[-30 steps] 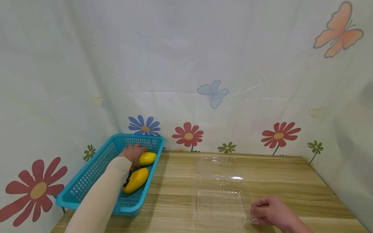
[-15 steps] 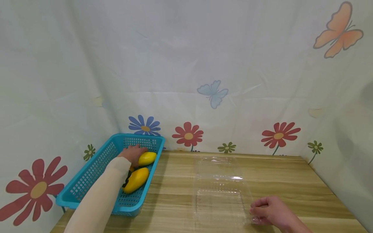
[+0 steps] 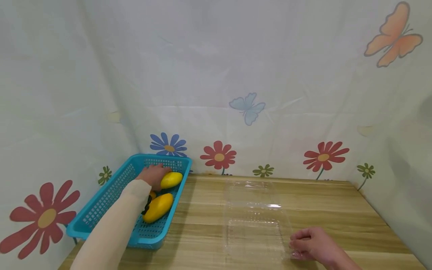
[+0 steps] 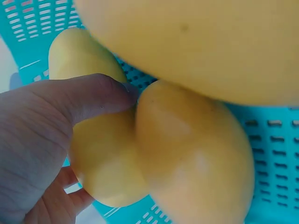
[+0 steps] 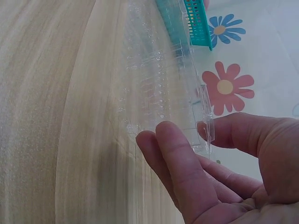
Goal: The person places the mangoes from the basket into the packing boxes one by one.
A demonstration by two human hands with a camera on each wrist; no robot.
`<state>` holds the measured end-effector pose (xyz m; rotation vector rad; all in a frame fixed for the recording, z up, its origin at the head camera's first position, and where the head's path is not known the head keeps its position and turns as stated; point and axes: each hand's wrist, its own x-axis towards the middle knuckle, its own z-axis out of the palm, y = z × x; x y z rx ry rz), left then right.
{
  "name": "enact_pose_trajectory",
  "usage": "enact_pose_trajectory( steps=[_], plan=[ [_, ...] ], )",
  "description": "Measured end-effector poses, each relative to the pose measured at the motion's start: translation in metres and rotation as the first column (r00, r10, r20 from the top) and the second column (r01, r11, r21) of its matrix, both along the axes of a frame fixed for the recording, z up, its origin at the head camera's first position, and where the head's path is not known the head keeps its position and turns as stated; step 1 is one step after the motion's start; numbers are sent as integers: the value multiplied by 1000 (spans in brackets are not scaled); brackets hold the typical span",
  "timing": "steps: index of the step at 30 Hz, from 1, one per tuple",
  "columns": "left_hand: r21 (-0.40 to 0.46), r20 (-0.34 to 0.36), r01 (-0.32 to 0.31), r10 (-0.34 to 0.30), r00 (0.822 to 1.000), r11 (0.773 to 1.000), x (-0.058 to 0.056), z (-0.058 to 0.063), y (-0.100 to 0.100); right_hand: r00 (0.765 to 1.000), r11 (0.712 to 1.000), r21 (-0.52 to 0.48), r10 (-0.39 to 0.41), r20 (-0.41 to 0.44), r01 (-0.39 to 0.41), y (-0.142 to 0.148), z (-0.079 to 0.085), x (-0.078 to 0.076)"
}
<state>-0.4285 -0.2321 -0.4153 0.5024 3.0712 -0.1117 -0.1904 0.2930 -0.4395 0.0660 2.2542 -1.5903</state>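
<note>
Inside the blue-green basket (image 3: 146, 243), my left hand (image 3: 154, 176) holds a yellow mango (image 3: 171, 180), thumb across its upper side and fingers below. A second mango (image 4: 196, 149) lies right beside the held one in the left wrist view, and a third (image 4: 210, 46) fills the top of that view. My right hand (image 3: 314, 243) pinches the near right edge of a clear plastic clamshell box (image 3: 254, 240) between thumb and fingers. The box lies on the table, its lid (image 3: 253, 193) folded back away from me. No fruit shows in it.
The wood-grain table (image 3: 202, 217) spans the space between basket and box and continues to the right. A pale curtain (image 3: 202, 75) printed with flowers and butterflies stands along the back and both sides.
The mango in my left hand has risen slightly within the basket. My right hand and the box have stayed in place. The head view has shifted a little.
</note>
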Motion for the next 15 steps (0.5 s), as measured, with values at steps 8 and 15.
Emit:
enact_pose_trajectory(
  steps=[8, 15],
  plan=[
    [20, 18, -18, 18, 1000, 1000, 4, 13, -5, 1000, 1000, -23, 20, -3, -20, 2, -3, -2],
    [42, -7, 14, -14, 1000, 999, 8, 20, -14, 999, 999, -30, 29, 17, -29, 4, -1, -3]
  ],
)
